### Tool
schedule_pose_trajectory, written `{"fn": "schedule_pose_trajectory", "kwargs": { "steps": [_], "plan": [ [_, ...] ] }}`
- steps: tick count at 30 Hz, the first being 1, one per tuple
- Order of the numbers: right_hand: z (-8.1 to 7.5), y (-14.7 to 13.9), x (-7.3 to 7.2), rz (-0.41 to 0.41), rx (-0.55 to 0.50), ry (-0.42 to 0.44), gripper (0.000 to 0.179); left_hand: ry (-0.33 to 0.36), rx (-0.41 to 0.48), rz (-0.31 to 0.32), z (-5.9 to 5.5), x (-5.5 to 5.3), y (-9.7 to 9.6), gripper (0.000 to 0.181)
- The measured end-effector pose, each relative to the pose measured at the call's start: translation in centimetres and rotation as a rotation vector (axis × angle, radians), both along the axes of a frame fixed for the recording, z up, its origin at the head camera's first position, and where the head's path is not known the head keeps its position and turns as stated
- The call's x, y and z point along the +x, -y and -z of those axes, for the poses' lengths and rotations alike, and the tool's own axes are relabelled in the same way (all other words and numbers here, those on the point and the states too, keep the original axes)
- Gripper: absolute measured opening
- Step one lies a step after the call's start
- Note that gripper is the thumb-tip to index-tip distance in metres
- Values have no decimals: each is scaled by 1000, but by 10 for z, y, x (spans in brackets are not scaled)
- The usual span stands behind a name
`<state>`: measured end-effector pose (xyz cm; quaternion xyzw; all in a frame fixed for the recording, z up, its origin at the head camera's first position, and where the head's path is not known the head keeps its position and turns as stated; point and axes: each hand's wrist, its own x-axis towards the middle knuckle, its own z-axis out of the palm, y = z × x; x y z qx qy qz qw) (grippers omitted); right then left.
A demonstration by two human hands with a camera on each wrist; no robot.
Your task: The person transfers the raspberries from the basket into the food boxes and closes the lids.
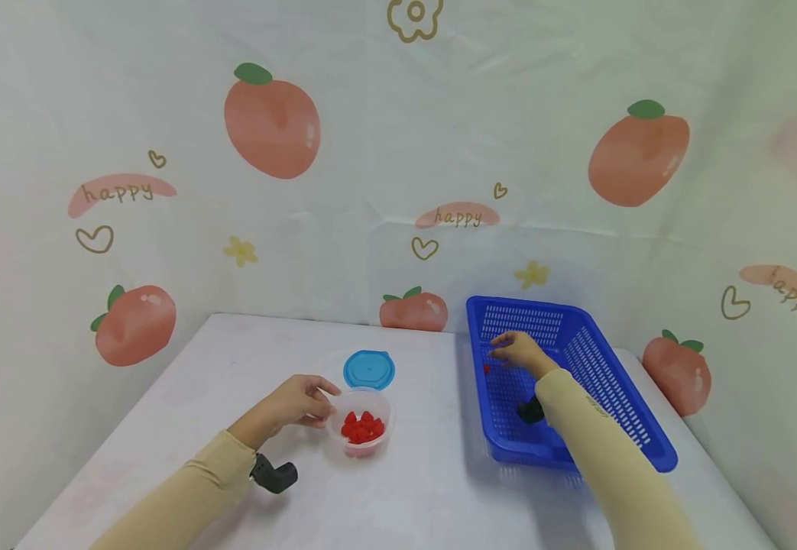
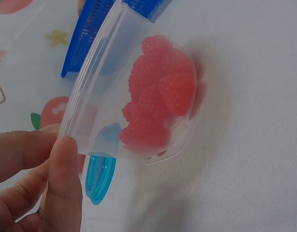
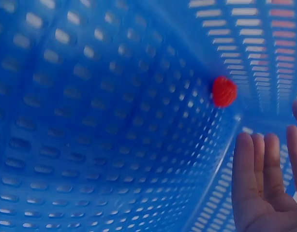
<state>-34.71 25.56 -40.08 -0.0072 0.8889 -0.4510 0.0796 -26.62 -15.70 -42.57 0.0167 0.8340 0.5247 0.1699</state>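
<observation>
My left hand (image 1: 299, 401) pinches the rim of a clear round plastic container (image 1: 339, 412) between thumb and finger. Inside the container lie several red raspberries (image 2: 153, 94), seen through its wall in the left wrist view. My right hand (image 1: 522, 353) reaches into a blue plastic basket (image 1: 646, 428), fingers extended and nothing between them. One raspberry (image 3: 224, 91) rests in the basket near the foot of a side wall, a short way from the fingertips.
A blue round lid (image 1: 369, 370) lies on the white table (image 1: 426, 489) just behind the container. Slotted walls of the basket rise around my right hand. A white printed cloth (image 1: 343, 252) hangs behind the table.
</observation>
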Motion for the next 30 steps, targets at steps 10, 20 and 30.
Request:
{"fn": "schedule_pose_trajectory", "kwargs": {
  "steps": [10, 20, 30],
  "plan": [
    [9, -2, 1, -46, -6, 68, 36, 1, -10, 3, 0, -1, 1, 31],
    [20, 4, -4, -26, 41, 167, 39, 3, -9, -7, 0, 0, -1, 31],
    [21, 6, 1, -57, 115, 224, 14, 10, -12, -15, -1, 0, -1, 31]
  ]
}}
